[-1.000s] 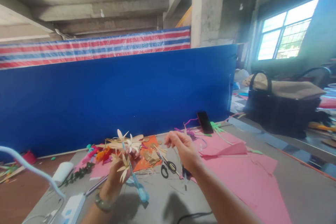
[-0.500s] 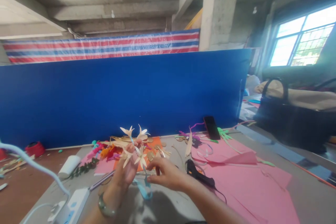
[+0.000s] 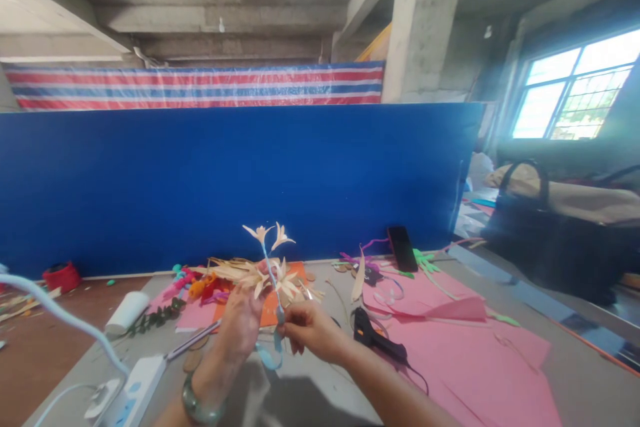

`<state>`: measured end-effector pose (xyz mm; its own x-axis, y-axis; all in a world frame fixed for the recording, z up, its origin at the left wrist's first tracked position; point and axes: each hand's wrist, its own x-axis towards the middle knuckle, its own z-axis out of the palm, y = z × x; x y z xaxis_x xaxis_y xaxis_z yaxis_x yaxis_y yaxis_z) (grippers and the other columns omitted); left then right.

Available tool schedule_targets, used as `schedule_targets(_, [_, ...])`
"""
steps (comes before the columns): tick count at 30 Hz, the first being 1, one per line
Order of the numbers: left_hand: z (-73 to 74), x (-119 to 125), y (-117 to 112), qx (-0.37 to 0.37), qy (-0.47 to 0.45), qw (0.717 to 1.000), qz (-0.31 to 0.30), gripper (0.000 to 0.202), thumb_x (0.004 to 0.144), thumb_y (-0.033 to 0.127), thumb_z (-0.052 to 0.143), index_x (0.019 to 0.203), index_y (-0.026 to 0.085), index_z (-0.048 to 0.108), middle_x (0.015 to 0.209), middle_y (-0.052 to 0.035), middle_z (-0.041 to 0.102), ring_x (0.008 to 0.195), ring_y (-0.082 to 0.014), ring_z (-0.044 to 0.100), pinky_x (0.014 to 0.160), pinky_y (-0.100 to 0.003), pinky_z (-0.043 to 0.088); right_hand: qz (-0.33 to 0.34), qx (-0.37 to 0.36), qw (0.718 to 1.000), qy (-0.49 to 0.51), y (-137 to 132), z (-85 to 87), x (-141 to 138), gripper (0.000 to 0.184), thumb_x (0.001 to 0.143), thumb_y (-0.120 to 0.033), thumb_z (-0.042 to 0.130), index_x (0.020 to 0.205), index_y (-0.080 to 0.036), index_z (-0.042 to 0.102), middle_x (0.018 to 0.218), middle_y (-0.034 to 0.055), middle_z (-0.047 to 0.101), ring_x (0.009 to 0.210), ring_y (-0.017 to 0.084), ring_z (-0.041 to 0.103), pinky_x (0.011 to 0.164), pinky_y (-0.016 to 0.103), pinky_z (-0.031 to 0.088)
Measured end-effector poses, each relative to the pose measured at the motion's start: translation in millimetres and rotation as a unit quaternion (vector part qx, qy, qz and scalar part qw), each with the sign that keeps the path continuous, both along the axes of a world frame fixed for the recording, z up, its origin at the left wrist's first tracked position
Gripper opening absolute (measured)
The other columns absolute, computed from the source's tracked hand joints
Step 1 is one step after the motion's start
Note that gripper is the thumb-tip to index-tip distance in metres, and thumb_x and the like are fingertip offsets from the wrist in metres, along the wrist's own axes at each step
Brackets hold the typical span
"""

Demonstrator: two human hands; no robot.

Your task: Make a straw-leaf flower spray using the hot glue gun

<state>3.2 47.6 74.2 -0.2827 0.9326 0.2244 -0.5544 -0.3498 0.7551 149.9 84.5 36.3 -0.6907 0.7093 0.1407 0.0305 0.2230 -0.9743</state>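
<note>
A spray of cream, pointed-petal flowers (image 3: 284, 280) stands upright between my hands, two blooms at the top and more lower down. Pale blue tape wraps its thin stem (image 3: 271, 265), and a loose strip of the blue tape (image 3: 269, 358) hangs in a loop below. My left hand (image 3: 244, 321), with a green bangle on its wrist, is closed around the spray behind the lower blooms; its fingertips are partly hidden by petals. At the stem's lower end, my right hand (image 3: 311, 332) pinches the stem and blue tape between thumb and fingers.
A black glue gun (image 3: 379, 339) lies right of my hands, beside pink sheets (image 3: 480, 363). A phone (image 3: 403, 248) leans against the blue partition (image 3: 200, 180). On the left are a power strip (image 3: 134, 390), white roll (image 3: 127, 311), utility knife (image 3: 191, 340) and colourful craft flowers (image 3: 200, 287).
The flower spray has turned more upright and shifted right, baring more of its blue stem. My right hand has moved slightly right, its fingers now pinched closer on the stem.
</note>
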Motion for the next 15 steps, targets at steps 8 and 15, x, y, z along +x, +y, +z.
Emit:
schedule_targets(8, [-15.5, -2.3, 2.3, -0.049, 0.134, 0.989, -0.041, 0.027, 0.072, 0.037, 0.076, 0.089, 0.016, 0.076, 0.091, -0.0095, 0.075, 0.091, -0.0236, 0.065, 0.088, -0.033, 0.046, 0.043, -0.035, 0.998, 0.033, 13.7, 1.9, 9.4, 0.018, 0.074, -0.03, 0.071, 0.071, -0.013, 0.066, 0.047, -0.0045, 0.057, 0.04, 0.008, 0.054, 0.042, 0.018, 0.042])
schedule_targets(15, [-17.8, -1.7, 1.3, -0.032, 0.182, 0.981, -0.05, 0.017, 0.07, 0.031, 0.079, 0.076, 0.016, 0.075, 0.076, -0.0045, 0.071, 0.083, -0.0213, 0.063, 0.083, -0.032, 0.045, 0.071, -0.034, 0.997, 0.017, 13.0, 4.3, 10.0, 0.021, 0.076, -0.032, 0.071, 0.07, -0.012, 0.067, 0.05, -0.0038, 0.057, 0.042, 0.007, 0.053, 0.043, 0.017, 0.041])
